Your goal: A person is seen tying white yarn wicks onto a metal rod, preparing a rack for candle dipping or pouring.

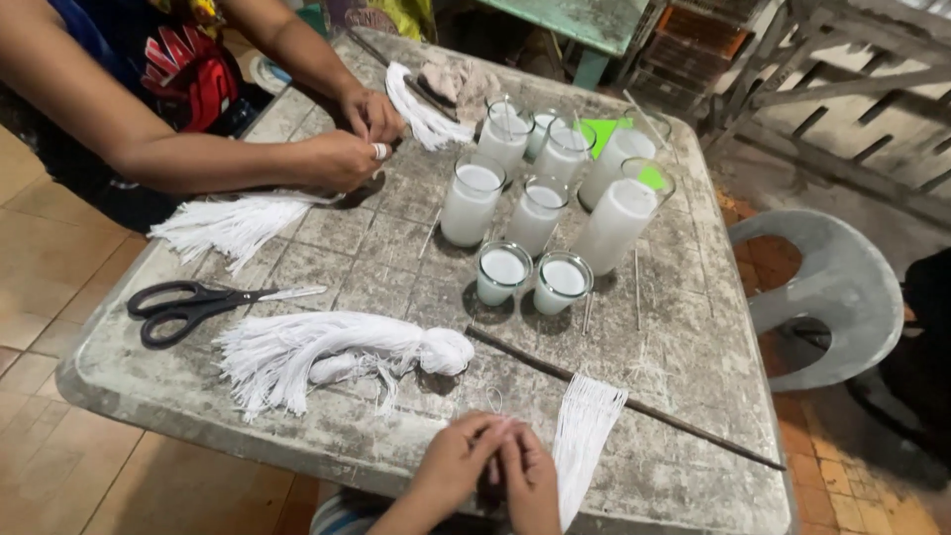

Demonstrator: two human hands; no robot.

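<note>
My left hand point(454, 468) and my right hand point(530, 482) meet at the near edge of the worn grey table point(693, 337), fingertips pinched together on a thin white string point(492, 404) that loops up from them. Right of my right hand, a flat bundle of cut white strings point(584, 436) hangs over the edge. A big knotted hank of white string point(327, 355) lies just beyond my left hand. A long thin dark stick point(614, 396) runs diagonally past the bundle.
Several glasses of white wax point(540, 213) stand mid-table, two short ones point(502, 272) in front. Black scissors point(188, 302) lie at left. Another person's hands point(352, 139) work white string at the far left corner. A grey plastic chair point(842, 287) stands to the right.
</note>
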